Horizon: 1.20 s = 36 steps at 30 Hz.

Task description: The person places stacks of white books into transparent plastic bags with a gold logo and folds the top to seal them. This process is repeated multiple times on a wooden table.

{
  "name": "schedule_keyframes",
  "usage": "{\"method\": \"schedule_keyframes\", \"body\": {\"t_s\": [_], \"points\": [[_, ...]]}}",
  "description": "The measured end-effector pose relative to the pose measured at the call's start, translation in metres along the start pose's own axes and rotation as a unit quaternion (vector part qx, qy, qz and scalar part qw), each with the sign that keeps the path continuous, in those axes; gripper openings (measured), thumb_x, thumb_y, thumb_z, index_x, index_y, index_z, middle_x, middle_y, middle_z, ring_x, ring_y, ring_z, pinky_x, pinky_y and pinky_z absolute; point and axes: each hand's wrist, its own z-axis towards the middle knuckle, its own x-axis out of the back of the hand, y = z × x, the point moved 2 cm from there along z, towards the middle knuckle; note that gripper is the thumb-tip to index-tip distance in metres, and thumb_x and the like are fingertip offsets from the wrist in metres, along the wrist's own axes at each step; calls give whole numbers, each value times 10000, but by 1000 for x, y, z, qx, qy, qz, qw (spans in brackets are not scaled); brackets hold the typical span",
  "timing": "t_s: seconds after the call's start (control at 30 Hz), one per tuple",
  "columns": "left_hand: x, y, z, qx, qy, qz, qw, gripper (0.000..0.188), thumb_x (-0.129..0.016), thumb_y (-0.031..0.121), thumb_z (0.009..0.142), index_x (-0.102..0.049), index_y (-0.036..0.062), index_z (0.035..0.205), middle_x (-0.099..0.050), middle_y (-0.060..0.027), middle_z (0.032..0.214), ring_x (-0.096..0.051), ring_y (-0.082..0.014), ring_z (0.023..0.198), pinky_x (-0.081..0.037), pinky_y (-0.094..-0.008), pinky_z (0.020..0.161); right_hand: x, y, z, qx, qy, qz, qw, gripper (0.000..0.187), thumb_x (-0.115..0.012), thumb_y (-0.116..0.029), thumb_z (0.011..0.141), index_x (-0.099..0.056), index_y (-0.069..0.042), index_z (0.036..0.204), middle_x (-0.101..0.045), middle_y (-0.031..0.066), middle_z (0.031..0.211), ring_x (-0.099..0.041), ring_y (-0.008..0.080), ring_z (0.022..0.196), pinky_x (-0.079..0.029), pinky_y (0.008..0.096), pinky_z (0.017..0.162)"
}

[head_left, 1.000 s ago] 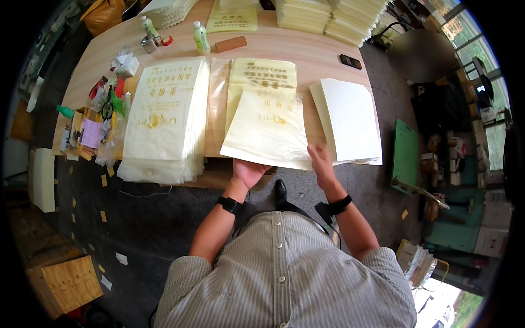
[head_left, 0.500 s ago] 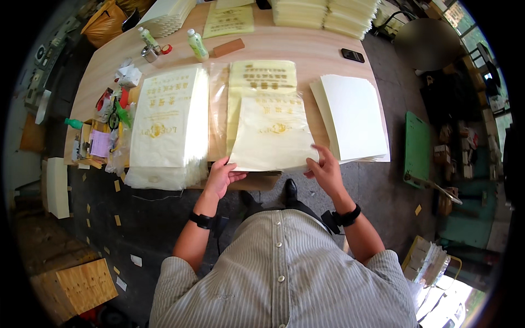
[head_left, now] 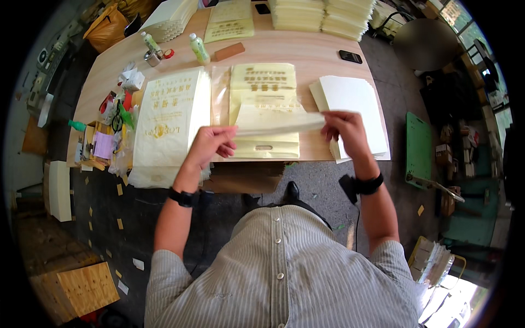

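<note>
A cream plastic bag (head_left: 276, 121) with gold print is stretched between my hands, its near edge lifted off the table. My left hand (head_left: 210, 145) pinches one near corner and my right hand (head_left: 346, 133) grips the other. Below it lies a pale yellow bag (head_left: 263, 82) with gold-brown print and a slot handle at its near end. To the left is a stack of cream printed bags (head_left: 167, 123), close to my left hand. A stack of white sheets (head_left: 350, 101) sits on the right, partly behind my right hand.
Left on the table stand a box of tools and scraps (head_left: 101, 143) and a tin (head_left: 152, 58). Farther back are a green-labelled bottle (head_left: 199, 49), a brown block (head_left: 229, 51), a phone (head_left: 350, 56) and tall stacks (head_left: 298, 15). A green trolley (head_left: 418, 147) stands right.
Both hands have risen and moved away from me, lifting the cream bag's near edge up and forward. The yellow bag's slotted end beneath has come into view.
</note>
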Motion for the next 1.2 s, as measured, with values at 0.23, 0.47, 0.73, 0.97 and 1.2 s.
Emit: {"method": "schedule_keyframes", "body": {"t_s": [0.23,0.47,0.73,0.97,1.2], "points": [[27,116,3,-81,0,103,991,245,-689,233,918,-737,21,1031,-625,-33,584,-508,-57,393,-375,-187,365,-1,-122,38,177,12,-106,978,219,-615,-127,927,-711,52,1010,-613,46,599,-495,68,467,-353,220,412],[31,168,6,-197,36,279,939,237,-717,243,889,-763,21,957,-608,19,635,-458,-34,514,-362,-196,480,15,-158,46,230,48,-392,890,283,-642,-225,938,-729,38,880,-536,64,547,-444,111,473,-379,304,473],[34,164,0,-169,92,272,943,296,-605,285,967,-672,-1,1011,-662,-49,911,-627,-120,595,-449,-250,467,2,-144,49,174,-9,-358,917,348,-594,-275,978,-686,18,815,-523,57,530,-455,118,457,-376,290,475],[73,230,74,-245,117,100,957,282,-477,310,1040,-538,35,1037,-643,-99,997,-719,-242,814,-591,-355,717,-24,-207,137,208,51,-262,941,405,-503,-403,1020,-603,-33,889,-661,80,650,-649,145,508,-463,261,448],[156,290,-50,-475,196,42,857,179,-472,221,1040,-567,75,997,-643,-37,861,-714,-194,816,-583,-287,712,-106,-265,69,524,-36,-72,848,293,-523,-263,1036,-643,3,1016,-706,112,802,-728,186,758,-576,292,695]]}}
